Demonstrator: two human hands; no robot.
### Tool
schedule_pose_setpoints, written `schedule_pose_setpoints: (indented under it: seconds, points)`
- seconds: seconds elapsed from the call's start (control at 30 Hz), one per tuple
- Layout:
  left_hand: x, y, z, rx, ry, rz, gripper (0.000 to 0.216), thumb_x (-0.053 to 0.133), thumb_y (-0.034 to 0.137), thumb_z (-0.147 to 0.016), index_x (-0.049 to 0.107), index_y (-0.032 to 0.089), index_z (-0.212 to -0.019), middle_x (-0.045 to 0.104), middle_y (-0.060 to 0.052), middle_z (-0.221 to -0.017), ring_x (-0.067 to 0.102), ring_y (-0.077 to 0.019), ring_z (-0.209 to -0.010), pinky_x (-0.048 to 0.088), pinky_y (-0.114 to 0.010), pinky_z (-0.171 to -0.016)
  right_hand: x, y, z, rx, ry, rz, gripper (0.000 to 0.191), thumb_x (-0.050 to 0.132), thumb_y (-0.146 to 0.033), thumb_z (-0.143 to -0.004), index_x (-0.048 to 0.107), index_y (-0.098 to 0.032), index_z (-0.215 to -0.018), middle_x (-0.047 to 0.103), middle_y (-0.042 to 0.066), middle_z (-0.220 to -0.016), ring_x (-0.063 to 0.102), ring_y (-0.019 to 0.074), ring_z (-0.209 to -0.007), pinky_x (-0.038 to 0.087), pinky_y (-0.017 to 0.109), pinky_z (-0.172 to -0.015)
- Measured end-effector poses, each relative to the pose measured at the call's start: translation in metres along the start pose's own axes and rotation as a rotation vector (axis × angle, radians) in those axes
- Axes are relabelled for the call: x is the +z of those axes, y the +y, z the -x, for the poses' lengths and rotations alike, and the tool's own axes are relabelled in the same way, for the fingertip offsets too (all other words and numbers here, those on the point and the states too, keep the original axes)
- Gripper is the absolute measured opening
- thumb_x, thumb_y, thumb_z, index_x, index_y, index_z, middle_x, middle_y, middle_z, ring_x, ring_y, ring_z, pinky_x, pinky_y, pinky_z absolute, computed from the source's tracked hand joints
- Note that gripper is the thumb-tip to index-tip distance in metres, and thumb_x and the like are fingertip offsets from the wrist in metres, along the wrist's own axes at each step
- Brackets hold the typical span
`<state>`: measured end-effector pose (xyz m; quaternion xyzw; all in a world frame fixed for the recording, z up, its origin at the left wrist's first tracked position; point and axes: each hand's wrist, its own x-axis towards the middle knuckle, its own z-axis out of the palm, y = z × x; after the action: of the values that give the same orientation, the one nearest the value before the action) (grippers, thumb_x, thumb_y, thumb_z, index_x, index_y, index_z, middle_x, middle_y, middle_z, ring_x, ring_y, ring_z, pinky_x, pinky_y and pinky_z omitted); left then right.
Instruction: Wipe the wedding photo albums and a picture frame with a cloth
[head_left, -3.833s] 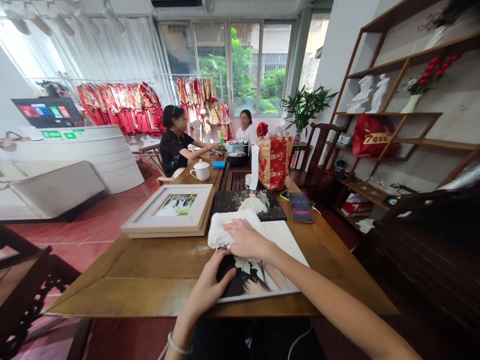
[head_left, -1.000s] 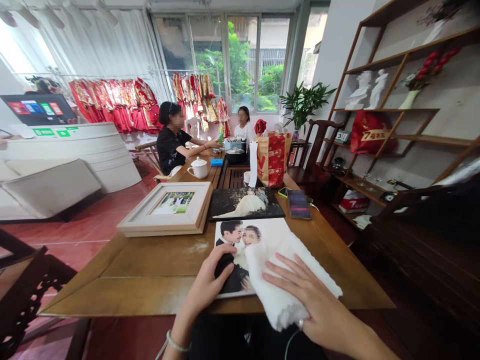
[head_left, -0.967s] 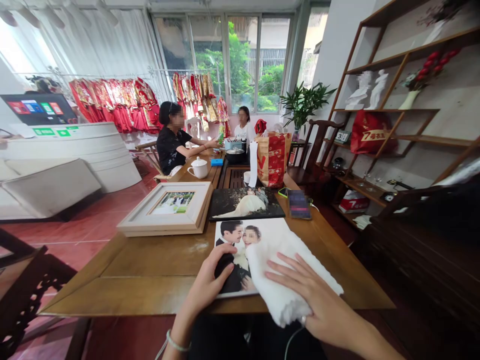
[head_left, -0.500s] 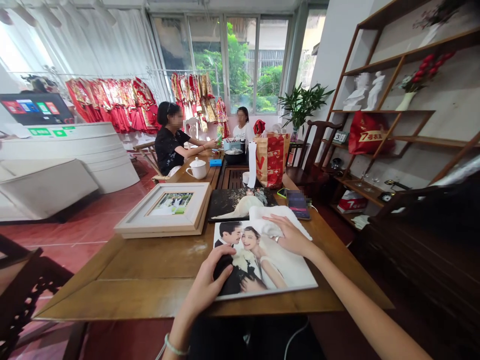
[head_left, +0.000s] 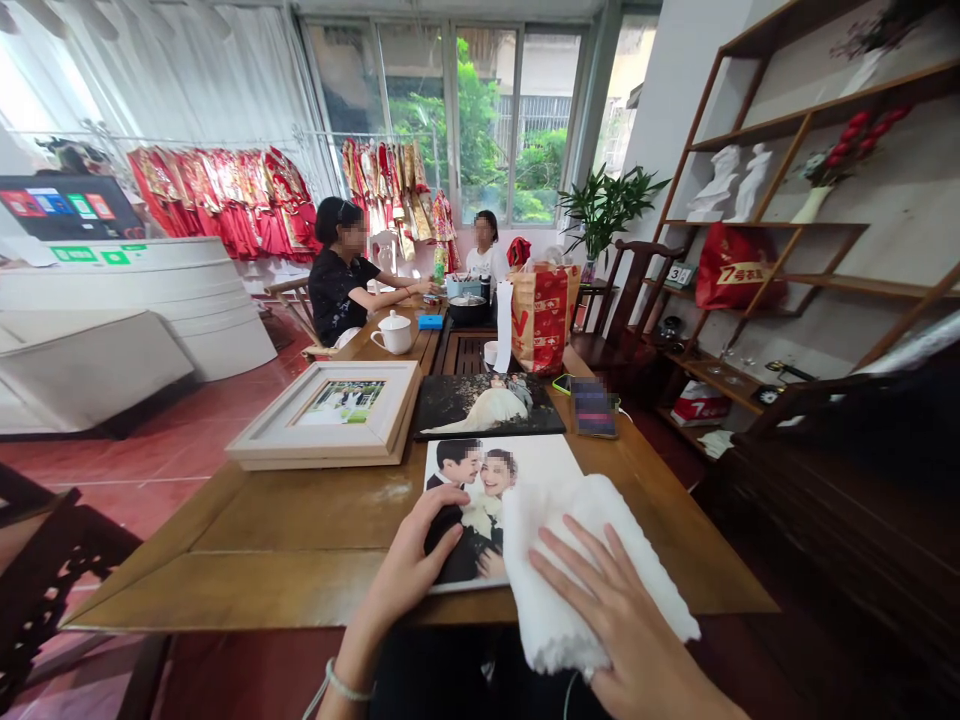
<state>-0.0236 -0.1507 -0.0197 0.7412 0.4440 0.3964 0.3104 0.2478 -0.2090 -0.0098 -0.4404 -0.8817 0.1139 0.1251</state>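
Table point(head_left: 300, 540), photo panel point(head_left: 477, 535) beneath hands point(head_left: 416, 550) point(head_left: 611, 600)

Daylit; red tile flr point(head_left: 217, 425). Wht curtains point(head_left: 187, 95) back L, brightest at far edge; paned windows point(head_left: 412, 75) adj., greenery point(head_left: 480, 135) outside. Wht wall point(head_left: 686, 80) R of windows, then open wood shelving point(head_left: 817, 227). L: curved wht counter point(head_left: 195, 290), pale sofa point(head_left: 82, 365) in front. Dk wood chair point(head_left: 628, 295) nr shelving.

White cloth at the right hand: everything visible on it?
The white cloth looks soft and fluffy, like toweling, with a wavy, ruffled near edge. It seems folded, though the layers can't be counted, and lies spread with slight creases. It hides the right part of the photo panel, and its near end extends past the table edge in view. The right hand lies on top, fingers spread.
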Motion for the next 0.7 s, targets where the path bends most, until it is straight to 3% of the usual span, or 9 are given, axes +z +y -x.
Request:
schedule_pose_setpoints:
  seconds: [0.13,0.27,0.47,0.57,0.7]
  points:
    - [0.0,0.001,0.001,0.0,-0.006,0.001,0.025,0.05,0.02,-0.09,0.056,0.024,-0.114,0.058,-0.007,-0.125,0.047,-0.0244,-0.126,0.032,-0.04,-0.109,-0.009,0.006,-0.019,0.057,0.002,-0.025,0.095,0.044,-0.008,-0.054,0.034,-0.034,-0.145,0.029,-0.005,-0.153,0.012,0.0277,-0.143,0.002,0.059,-0.113]
    - [-0.002,0.001,0.001,-0.005,-0.006,0.004,0.025,0.051,0.02,-0.09,0.057,0.025,-0.114,0.059,-0.007,-0.124,0.047,-0.0241,-0.126,0.031,-0.04,-0.109,-0.022,0.027,-0.07,0.115,0.002,-0.05,0.081,0.049,-0.011,-0.061,0.044,-0.028,-0.14,0.037,0.001,-0.15,0.02,0.0299,-0.141,0.008,0.06,-0.112]
    - [-0.002,0.002,0.0,-0.021,-0.011,0.011,0.026,0.051,0.02,-0.09,0.057,0.024,-0.114,0.058,-0.008,-0.126,0.049,-0.0251,-0.124,0.032,-0.042,-0.108,-0.03,0.059,-0.137,0.14,0.037,-0.055,0.068,0.049,-0.012,-0.071,0.047,-0.021,-0.138,0.042,0.006,-0.147,0.026,0.0292,-0.138,0.011,0.056,-0.112]
    - [-0.001,0.001,0.0,-0.032,-0.001,0.006,0.025,0.051,0.021,-0.09,0.057,0.024,-0.114,0.058,-0.009,-0.126,0.049,-0.0253,-0.124,0.032,-0.042,-0.109,-0.027,0.059,-0.143,0.152,0.051,-0.04,0.067,0.048,-0.012,-0.072,0.046,-0.02,-0.138,0.041,0.006,-0.147,0.025,0.0298,-0.139,0.01,0.058,-0.112]
    - [-0.001,0.001,0.0,-0.025,0.013,0.0,0.024,0.052,0.021,-0.089,0.058,0.024,-0.112,0.059,-0.009,-0.125,0.047,-0.0255,-0.126,0.031,-0.042,-0.109,-0.021,0.036,-0.115,0.144,0.038,-0.016,0.074,0.05,-0.014,-0.067,0.044,-0.024,-0.14,0.037,0.004,-0.15,0.02,0.031,-0.14,0.005,0.06,-0.111]
